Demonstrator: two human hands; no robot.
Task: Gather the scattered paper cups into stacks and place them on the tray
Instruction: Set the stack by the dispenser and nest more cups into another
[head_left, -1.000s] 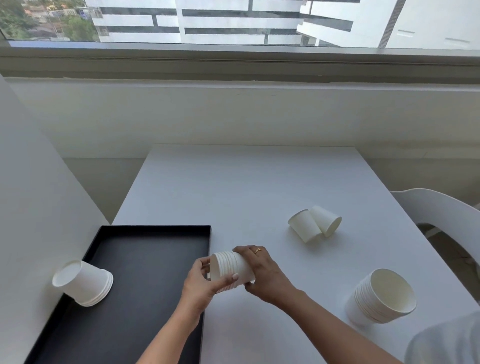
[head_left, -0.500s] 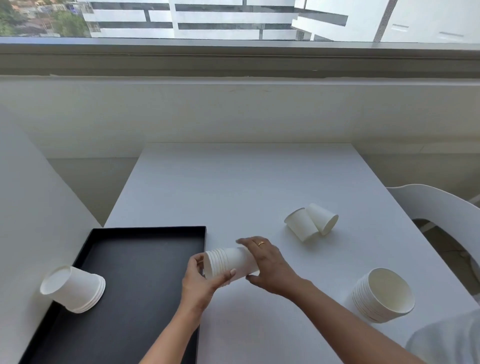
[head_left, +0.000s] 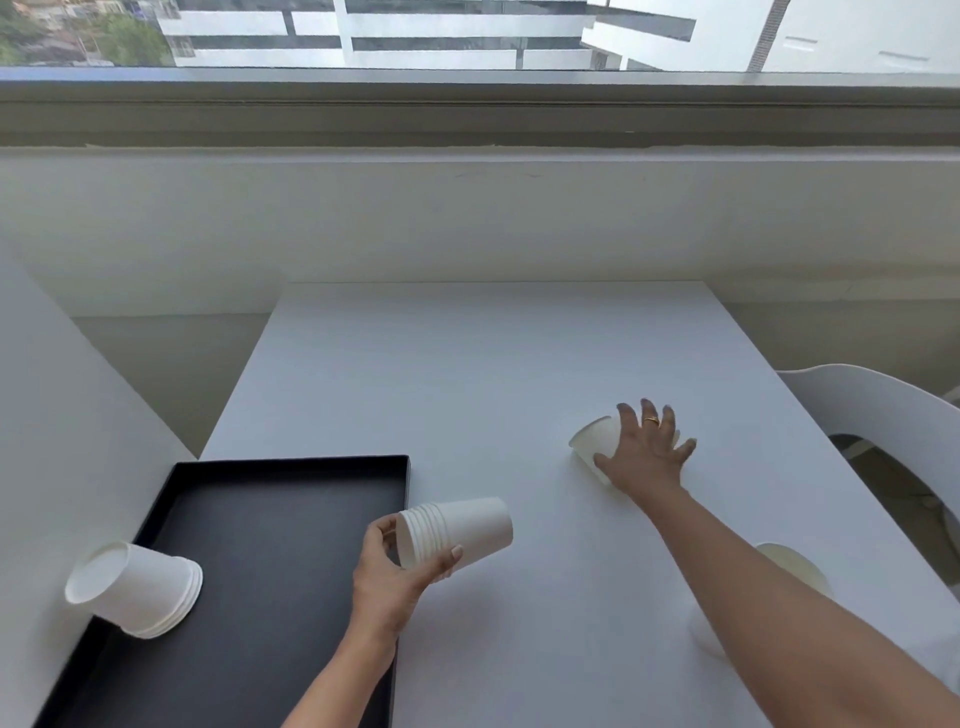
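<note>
My left hand grips a stack of white paper cups, held sideways just right of the black tray. A second stack of cups lies tilted on the tray's left edge. My right hand is spread over two loose cups on the table; one loose cup shows at its left, the other is hidden under the palm. I cannot tell if the fingers have closed on them. A third stack of cups lies at the right, mostly hidden behind my right forearm.
The white table runs back to a white wall under the window. A white chair stands at the right edge. A white panel borders the tray on the left.
My right hand let go of the held stack and reached right and forward onto the two loose cups. My left hand keeps the stack alone, near the tray's right edge.
</note>
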